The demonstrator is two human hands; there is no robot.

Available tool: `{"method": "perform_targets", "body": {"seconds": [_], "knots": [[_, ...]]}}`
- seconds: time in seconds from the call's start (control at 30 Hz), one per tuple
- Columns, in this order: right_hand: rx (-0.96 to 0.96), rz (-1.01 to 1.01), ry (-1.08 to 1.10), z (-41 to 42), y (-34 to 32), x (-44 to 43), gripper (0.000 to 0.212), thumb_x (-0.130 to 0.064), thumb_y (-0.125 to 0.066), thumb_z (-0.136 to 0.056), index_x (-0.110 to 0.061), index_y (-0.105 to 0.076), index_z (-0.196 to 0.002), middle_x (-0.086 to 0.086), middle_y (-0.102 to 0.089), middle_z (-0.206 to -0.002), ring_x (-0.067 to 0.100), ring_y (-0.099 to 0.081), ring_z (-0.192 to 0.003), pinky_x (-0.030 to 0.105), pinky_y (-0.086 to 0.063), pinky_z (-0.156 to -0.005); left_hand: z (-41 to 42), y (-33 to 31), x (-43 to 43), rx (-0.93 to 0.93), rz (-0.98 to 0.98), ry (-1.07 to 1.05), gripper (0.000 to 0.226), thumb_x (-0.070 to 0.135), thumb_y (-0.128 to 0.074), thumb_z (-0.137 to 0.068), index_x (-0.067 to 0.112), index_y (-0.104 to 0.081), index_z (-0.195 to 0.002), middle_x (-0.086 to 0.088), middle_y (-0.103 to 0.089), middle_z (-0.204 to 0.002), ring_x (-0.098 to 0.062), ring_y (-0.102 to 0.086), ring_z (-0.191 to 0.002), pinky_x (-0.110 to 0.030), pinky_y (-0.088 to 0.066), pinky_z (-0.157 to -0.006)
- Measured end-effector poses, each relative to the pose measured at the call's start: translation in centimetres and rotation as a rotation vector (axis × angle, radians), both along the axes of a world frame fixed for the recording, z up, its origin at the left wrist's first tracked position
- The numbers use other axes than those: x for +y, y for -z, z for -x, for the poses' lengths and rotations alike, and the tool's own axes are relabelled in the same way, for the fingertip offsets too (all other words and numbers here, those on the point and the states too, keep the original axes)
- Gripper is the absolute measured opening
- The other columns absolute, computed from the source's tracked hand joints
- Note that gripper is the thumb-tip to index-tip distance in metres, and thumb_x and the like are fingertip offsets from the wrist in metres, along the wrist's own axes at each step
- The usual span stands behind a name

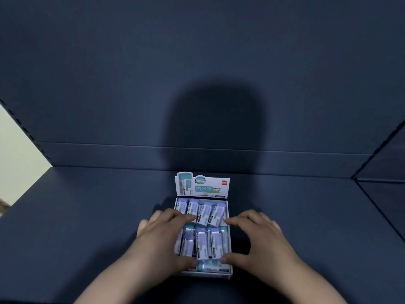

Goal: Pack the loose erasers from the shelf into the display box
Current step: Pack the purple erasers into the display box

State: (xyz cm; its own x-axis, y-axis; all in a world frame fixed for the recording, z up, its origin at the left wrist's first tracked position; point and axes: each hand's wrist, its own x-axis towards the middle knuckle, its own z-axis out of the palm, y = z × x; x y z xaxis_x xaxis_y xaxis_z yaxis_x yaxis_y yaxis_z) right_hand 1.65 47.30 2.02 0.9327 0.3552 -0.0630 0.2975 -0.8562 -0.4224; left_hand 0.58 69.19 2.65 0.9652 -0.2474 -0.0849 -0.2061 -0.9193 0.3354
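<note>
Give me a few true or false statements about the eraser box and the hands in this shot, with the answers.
1. The white cardboard display box sits on the dark blue shelf. True.
2. The box's printed header card is folded flat over the contents. False: it stands upright at the back of the box.
3. The left hand is at the box's left side and the right hand at its right side. True.
4. The box is empty. False: it holds purple-and-white wrapped erasers, packed in rows.
</note>
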Motion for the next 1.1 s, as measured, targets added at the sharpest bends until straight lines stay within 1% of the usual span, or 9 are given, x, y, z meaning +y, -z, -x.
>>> {"method": "perform_targets", "body": {"seconds": [0.13,0.23,0.3,0.4,0.57,0.73,0.9,0.97,1.1], "knots": [[-0.009,-0.038,0.034,0.6,0.6,0.0,0.072,-0.068,-0.064,-0.066,-0.047,-0.039,-0.13,-0.03,-0.032,-0.112,-0.004,-0.031,-0.117,0.013,-0.019,-0.091,0.1,0.2,-0.1,-0.022,0.045,-0.007,0.081,0.061,-0.065,-0.069,0.047,-0.025,-0.138,0.028,-0.027,-0.12,0.003,-0.024,-0.121,-0.021,-0.018,-0.087],[-0.025,-0.06,0.033,1.0,1.1,0.1,0.075,-0.073,-0.059,-0.062,-0.046,-0.042,-0.129,-0.03,-0.032,-0.108,-0.003,-0.034,-0.117,0.012,-0.019,-0.091,0.1,0.3,-0.2,-0.042,0.076,-0.028,0.078,0.059,-0.066,-0.07,0.046,-0.027,-0.136,0.027,-0.03,-0.123,0.002,-0.026,-0.121,-0.021,-0.019,-0.089],[-0.033,-0.067,0.037,1.3,1.2,0.2,0.071,-0.068,-0.063,-0.066,-0.044,-0.042,-0.13,-0.029,-0.032,-0.109,-0.003,-0.034,-0.116,0.013,-0.02,-0.091,0.1,0.4,-0.2,-0.057,0.098,-0.048,0.076,0.057,-0.068,-0.071,0.046,-0.03,-0.135,0.026,-0.033,-0.123,0.001,-0.027,-0.121,-0.02,-0.019,-0.09],[-0.043,-0.092,0.051,1.6,1.2,0.2,0.067,-0.063,-0.066,-0.069,-0.043,-0.044,-0.129,-0.028,-0.033,-0.109,-0.003,-0.034,-0.115,0.014,-0.021,-0.092,0.3,0.4,0.0,-0.093,0.142,-0.086,0.072,0.054,-0.069,-0.071,0.045,-0.035,-0.133,0.027,-0.033,-0.116,0.0,-0.031,-0.12,-0.02,-0.021,-0.089],[-0.068,-0.136,0.074,2.1,1.7,0.9,0.06,-0.058,-0.068,-0.072,-0.038,-0.051,-0.126,-0.024,-0.039,-0.108,0.002,-0.041,-0.113,0.015,-0.027,-0.093,1.1,1.0,0.7,-0.175,0.206,-0.127,0.064,0.046,-0.07,-0.074,0.041,-0.042,-0.131,0.024,-0.037,-0.111,-0.006,-0.039,-0.117,-0.025,-0.028,-0.091],[-0.087,-0.168,0.149,2.4,2.2,2.0,0.046,-0.05,-0.065,-0.079,-0.034,-0.057,-0.121,-0.02,-0.045,-0.106,0.005,-0.046,-0.11,0.024,-0.037,-0.099,1.5,1.6,1.6,-0.234,0.254,-0.135,0.057,0.045,-0.067,-0.078,0.041,-0.044,-0.13,0.019,-0.044,-0.117,-0.007,-0.042,-0.114,-0.026,-0.028,-0.088],[-0.119,-0.2,0.234,2.5,2.4,3.5,0.039,-0.046,-0.063,-0.081,-0.032,-0.06,-0.117,-0.018,-0.047,-0.102,0.009,-0.051,-0.101,0.031,-0.043,-0.094,1.1,1.8,2.5,-0.263,0.269,-0.137,0.055,0.045,-0.064,-0.081,0.038,-0.045,-0.132,0.016,-0.046,-0.118,-0.008,-0.04,-0.114,-0.025,-0.026,-0.087],[-0.148,-0.207,0.262,2.5,2.3,3.8,0.037,-0.045,-0.064,-0.082,-0.032,-0.061,-0.116,-0.018,-0.047,-0.101,0.009,-0.052,-0.099,0.032,-0.044,-0.093,1.1,1.7,2.9,-0.274,0.27,-0.146,0.052,0.042,-0.065,-0.08,0.036,-0.048,-0.129,0.015,-0.048,-0.114,-0.01,-0.044,-0.111,-0.028,-0.029,-0.088],[-0.201,-0.257,0.324,2.9,2.1,3.2,0.035,-0.042,-0.065,-0.081,-0.032,-0.062,-0.114,-0.022,-0.047,-0.098,0.01,-0.053,-0.095,0.033,-0.045,-0.092,1.0,1.5,3.7,-0.333,0.269,-0.22,0.045,0.033,-0.07,-0.078,0.029,-0.058,-0.121,0.007,-0.057,-0.105,-0.018,-0.053,-0.101,-0.037,-0.038,-0.081]]}}
